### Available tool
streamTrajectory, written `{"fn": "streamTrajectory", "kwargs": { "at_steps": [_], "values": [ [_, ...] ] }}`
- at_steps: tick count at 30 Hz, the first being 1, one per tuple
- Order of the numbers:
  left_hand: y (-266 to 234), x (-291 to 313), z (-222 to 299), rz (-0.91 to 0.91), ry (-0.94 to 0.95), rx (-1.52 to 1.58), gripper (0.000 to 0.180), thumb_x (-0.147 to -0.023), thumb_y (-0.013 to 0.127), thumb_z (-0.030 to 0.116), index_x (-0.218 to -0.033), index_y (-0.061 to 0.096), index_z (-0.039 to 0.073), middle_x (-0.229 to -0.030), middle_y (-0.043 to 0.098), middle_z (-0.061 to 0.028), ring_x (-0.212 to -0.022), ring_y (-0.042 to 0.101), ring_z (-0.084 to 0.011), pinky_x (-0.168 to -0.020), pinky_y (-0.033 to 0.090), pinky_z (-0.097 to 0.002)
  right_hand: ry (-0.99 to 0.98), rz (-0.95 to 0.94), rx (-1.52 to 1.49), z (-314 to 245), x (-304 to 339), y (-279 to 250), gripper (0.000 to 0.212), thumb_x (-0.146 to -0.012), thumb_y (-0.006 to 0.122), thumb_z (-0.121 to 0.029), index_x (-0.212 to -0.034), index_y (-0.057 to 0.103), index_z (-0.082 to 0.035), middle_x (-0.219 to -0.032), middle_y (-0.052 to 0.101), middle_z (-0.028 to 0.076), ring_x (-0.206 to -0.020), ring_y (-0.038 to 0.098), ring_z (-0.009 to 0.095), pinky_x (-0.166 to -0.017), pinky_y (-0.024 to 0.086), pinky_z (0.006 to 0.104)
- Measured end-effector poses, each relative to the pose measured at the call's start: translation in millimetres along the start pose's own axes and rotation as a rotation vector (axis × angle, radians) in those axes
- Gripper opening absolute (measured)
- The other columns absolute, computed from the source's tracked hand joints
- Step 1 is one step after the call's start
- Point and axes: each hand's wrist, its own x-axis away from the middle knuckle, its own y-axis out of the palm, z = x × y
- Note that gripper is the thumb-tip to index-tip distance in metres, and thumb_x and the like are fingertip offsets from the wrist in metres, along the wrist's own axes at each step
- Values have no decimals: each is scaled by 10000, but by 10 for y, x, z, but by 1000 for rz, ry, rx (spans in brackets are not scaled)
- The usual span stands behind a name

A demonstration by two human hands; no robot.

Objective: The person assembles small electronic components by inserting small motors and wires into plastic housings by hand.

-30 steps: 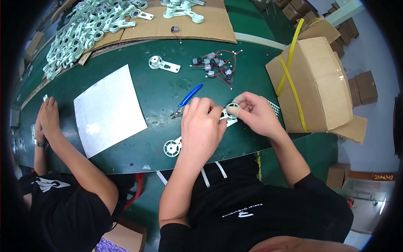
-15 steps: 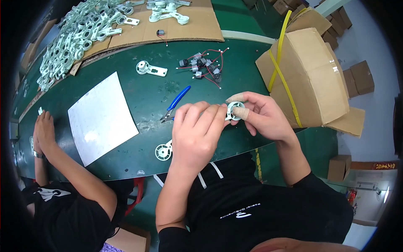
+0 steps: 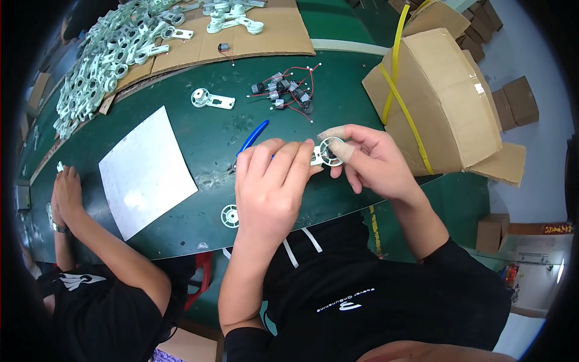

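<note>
Both my hands hold one pale green plastic arm with a spoked ring (image 3: 332,151) at its end. My left hand (image 3: 269,184) is closed over the arm's narrow part, hiding most of it. My right hand (image 3: 383,161) pinches the ring between thumb and index finger, both wrapped in tan tape; something dark shows inside the ring. Blue-handled nippers (image 3: 253,136) lie just beyond my left hand, their jaws partly covered. Another spoked ring part (image 3: 230,215) rests beside my left wrist, partly hidden. Farther off lies a similar arm (image 3: 212,99) with a round piece in its ring.
Several small motors with red wires (image 3: 280,90) lie beyond my hands. A white sheet (image 3: 148,175) is to the left, near a co-worker's hands (image 3: 66,196). Pale green parts (image 3: 114,54) are heaped on cardboard (image 3: 283,30) at the back. A carton (image 3: 440,96) with yellow strap stands right.
The ring has turned in my right fingers and its spokes show more openly. My hands have shifted slightly left in the view, and my left hand covers more of the ring part beside it.
</note>
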Motion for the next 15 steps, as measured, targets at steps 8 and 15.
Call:
{"fn": "streamTrajectory", "kwargs": {
  "at_steps": [8,15],
  "values": [
    [-11,-36,28,20,29,-12,432,-854,966,173,-1253,873,38,-1159,828,-54,-1097,750,-267,-952,549,-454,-74,45,-12,29,-6,14,254,-1119,773,-103,-1346,786,10,-943,831,52,-718,711,42,-574,522,239],
    [30,-55,30,43,104,-85,375,-907,922,231,-1215,872,23,-1137,810,-62,-1100,739,-255,-934,560,-445,-214,167,380,0,15,104,255,-1089,800,-129,-1284,798,36,-825,761,3,-709,695,31,-592,530,253]
  ]
}}
